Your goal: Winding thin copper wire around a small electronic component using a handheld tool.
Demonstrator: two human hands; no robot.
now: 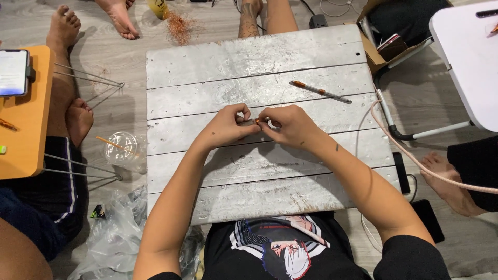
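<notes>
The small piece [254, 121] pinched between the hands [259, 124] is staying mostly covered by fingertips, too small to identify. The phone [13, 72] is running off the left edge. The white table [467, 57] and the pink cable [415, 161] are running off the right edge.

Grey plank table [270, 57] on wood floor [109, 46]

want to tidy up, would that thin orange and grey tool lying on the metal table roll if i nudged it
Probably. The tool looks slim and round like a pen, and the table is smooth metal, so it may roll. Its grooves might catch it. It looks light and stiff.
</notes>
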